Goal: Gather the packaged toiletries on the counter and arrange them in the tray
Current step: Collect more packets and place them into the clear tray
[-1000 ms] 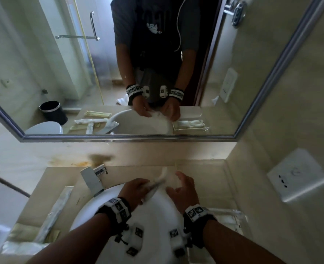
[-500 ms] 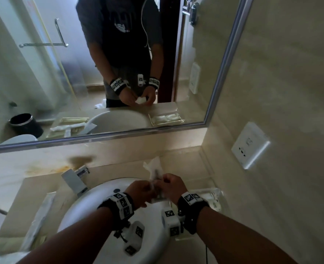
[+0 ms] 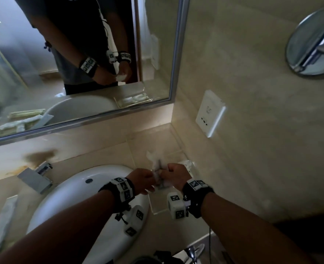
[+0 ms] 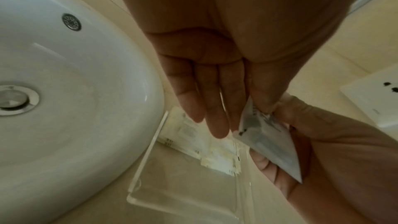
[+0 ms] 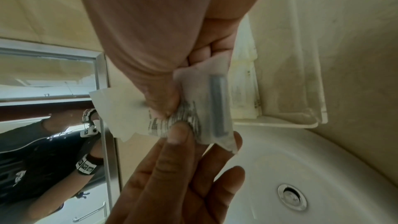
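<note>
Both hands hold one white razor packet (image 3: 158,169) between them, just above the clear tray (image 3: 158,211) to the right of the sink. My left hand (image 3: 148,178) pinches the packet (image 4: 269,139) with thumb and forefinger, the other fingers (image 4: 215,108) straight. My right hand (image 3: 168,173) grips its other side, thumb (image 5: 159,94) pressed on the printed wrapper (image 5: 204,105). A grey razor head shows through the packet. Pale packets (image 4: 204,142) lie at the tray's far end. A long packet (image 3: 3,221) lies on the counter left of the sink.
The white basin (image 3: 71,197) fills the counter's middle, with a chrome faucet (image 3: 36,178) behind it. A mirror (image 3: 81,63) runs along the back wall. The side wall with a white socket (image 3: 210,113) stands close to the tray's right side.
Both hands carried the packet to the right, from over the basin to above the tray. My view swung right with them. The two hands have closed in together on the packet.
</note>
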`<move>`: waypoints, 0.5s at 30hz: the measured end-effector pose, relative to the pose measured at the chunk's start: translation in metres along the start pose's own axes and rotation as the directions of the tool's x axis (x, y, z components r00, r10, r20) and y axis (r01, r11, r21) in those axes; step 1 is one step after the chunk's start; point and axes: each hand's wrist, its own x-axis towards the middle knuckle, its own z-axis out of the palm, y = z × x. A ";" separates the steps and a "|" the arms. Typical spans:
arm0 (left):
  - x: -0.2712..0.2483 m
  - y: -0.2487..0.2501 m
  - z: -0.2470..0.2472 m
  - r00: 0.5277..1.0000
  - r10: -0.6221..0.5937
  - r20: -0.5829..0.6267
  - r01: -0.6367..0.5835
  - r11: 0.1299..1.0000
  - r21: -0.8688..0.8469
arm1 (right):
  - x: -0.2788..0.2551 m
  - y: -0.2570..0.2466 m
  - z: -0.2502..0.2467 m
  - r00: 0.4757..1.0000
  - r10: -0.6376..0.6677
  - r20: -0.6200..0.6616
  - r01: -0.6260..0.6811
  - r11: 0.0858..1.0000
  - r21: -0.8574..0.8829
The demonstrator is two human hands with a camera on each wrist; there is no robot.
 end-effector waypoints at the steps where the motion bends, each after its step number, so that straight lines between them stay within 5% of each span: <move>1: 0.003 0.001 0.005 1.000 -0.003 0.015 0.003 1.000 0.005 | -0.002 0.005 -0.004 1.000 0.002 -0.011 -0.001 1.000 0.005; 9: 0.016 0.001 0.031 0.999 -0.019 0.026 0.012 0.972 0.237 | -0.015 0.032 -0.030 0.993 0.081 -0.080 -0.093 0.982 -0.162; 15: 0.021 0.002 0.029 1.000 0.015 -0.003 -0.012 0.889 0.458 | -0.022 0.061 -0.062 0.957 0.231 -0.174 -0.285 0.853 -0.437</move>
